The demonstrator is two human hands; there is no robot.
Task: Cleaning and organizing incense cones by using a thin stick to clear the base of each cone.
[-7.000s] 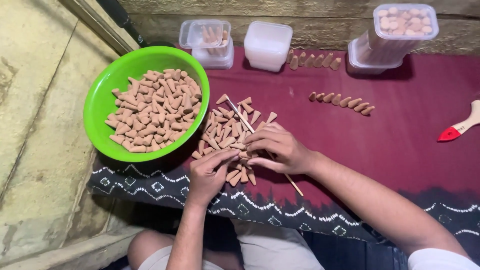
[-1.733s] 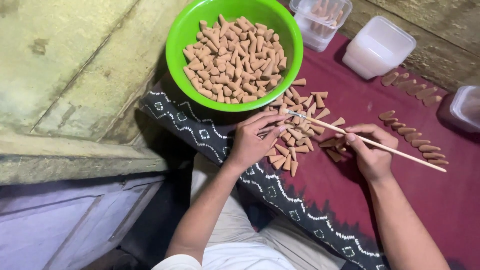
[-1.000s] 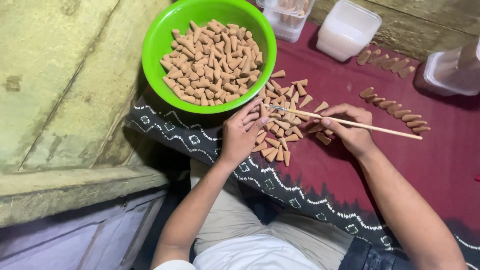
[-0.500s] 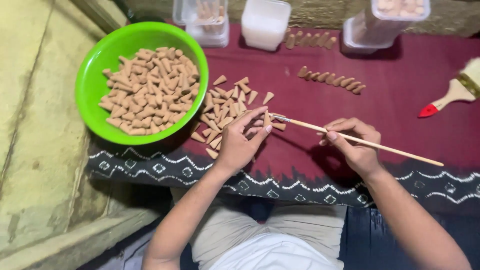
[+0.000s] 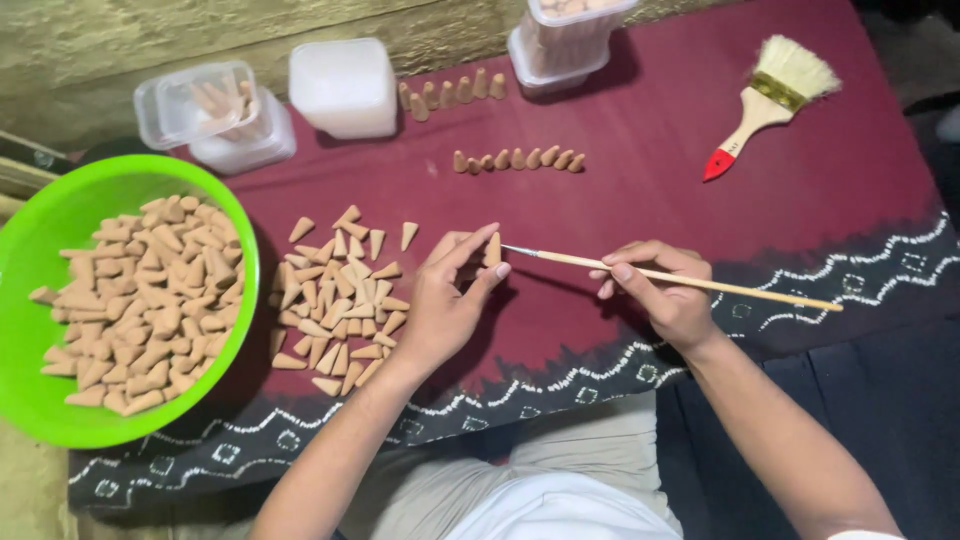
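Observation:
My left hand (image 5: pixel 445 300) pinches one tan cone (image 5: pixel 492 250) between thumb and fingers, held just above the maroon cloth (image 5: pixel 640 190). My right hand (image 5: pixel 655 295) grips a thin wooden stick (image 5: pixel 690 282) whose tip touches that cone. A loose pile of tan cones (image 5: pixel 345 300) lies on the cloth just left of my left hand. Further left, a green bowl (image 5: pixel 60 400) is heaped with more cones.
Two short rows of upright cones (image 5: pixel 518 160) stand at the back of the cloth. Clear plastic tubs (image 5: pixel 215 115), a white lid-down container (image 5: pixel 345 85) and another tub (image 5: pixel 565 35) line the far edge. A wooden brush with a red handle tip (image 5: pixel 765 105) lies at right.
The view has shifted right and closer. My left hand has lifted one cone out of the pile, and the stick's tip has come to meet it.

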